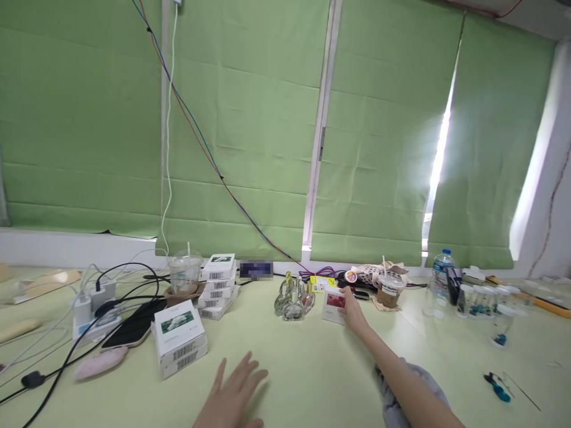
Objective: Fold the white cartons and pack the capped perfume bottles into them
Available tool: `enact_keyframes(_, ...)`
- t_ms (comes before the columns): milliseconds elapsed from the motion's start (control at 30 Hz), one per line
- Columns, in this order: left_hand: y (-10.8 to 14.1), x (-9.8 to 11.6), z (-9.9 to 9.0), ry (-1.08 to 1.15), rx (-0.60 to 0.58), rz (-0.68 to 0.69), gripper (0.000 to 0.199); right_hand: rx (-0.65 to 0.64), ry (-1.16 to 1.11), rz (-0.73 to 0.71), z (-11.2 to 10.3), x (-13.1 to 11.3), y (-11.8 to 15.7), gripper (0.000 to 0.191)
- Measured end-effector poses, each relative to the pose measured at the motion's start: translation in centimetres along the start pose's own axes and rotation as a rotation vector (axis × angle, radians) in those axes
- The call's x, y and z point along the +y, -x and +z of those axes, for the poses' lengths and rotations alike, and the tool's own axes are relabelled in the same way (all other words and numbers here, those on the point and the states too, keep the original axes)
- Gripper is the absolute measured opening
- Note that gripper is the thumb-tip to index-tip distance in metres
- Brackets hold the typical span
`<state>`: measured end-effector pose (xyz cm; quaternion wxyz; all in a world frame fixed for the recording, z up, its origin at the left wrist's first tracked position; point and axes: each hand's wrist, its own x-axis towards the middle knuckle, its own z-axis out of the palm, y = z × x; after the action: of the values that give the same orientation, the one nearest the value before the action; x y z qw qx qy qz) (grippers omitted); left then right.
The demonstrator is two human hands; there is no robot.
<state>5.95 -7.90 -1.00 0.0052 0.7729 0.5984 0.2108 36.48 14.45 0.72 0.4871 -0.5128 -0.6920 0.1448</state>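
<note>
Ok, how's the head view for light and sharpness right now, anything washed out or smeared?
Head view: daylight blows out the gaps between the green blinds at right; a label behind the glass bottles is blurred out; the left hand looks soft; the right hand on the small white box reads clearly; the edges bow.

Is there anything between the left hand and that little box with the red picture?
Nothing visible lies between them. The left hand rests flat on bare table. The right hand already touches the box. The glass bottles stand just left of the box, beside that path.
</note>
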Motion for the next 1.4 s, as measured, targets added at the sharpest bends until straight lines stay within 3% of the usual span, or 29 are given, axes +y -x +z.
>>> enact_keyframes(67,-0.1,-1.8,-1.5,-0.094,0.086,-0.029,0.049,0.012,-0.015,0.013,0.5,0.5,-1.0,0.042)
enact_keyframes(233,0.1,-6.6,-4.0,-0.341,0.279,-0.269,0.047,0.042,-0.041,0.045,1.8,1.4,-2.8,0.027)
enact_keyframes(333,0.6,-8.8,-4.2,-0.442,0.328,-0.385,0.052,0.057,-0.030,0.059,2.4,1.9,-3.7,0.022)
enact_keyframes(433,1.1,-10.1,-4.1,-0.491,0.304,-0.488,0.055,0.066,-0.008,0.060,2.8,2.5,-4.4,0.022)
enact_keyframes(633,1.4,-9.1,-5.2,-0.443,0.134,-0.554,0.056,0.075,0.059,0.042,2.8,3.3,-4.6,0.022)
enact_keyframes(767,1.0,-7.5,-6.1,-0.469,0.045,-0.603,0.055,0.103,0.112,0.029,2.6,2.7,-4.1,0.043)
enact_keyframes(900,0.7,-7.4,-6.7,-0.474,0.085,-0.596,0.049,0.210,0.172,-0.003,2.9,0.7,-3.2,0.056)
enact_keyframes(1033,0.9,-8.2,-7.4,-0.396,0.154,-0.508,0.041,0.267,0.206,-0.044,3.7,-2.0,-1.4,0.052)
enact_keyframes(1133,1.0,-8.3,-7.7,-0.338,0.210,-0.458,0.036,0.217,0.201,-0.078,4.6,-4.0,0.8,0.045)
enact_keyframes(1267,0.8,-7.6,-7.7,-0.296,0.194,-0.410,0.032,0.062,0.193,-0.107,6.1,-7.0,3.6,0.036)
enact_keyframes(1400,0.6,-6.9,-7.5,-0.253,0.160,-0.398,0.030,-0.046,0.249,-0.061,7.9,-9.9,3.5,0.039)
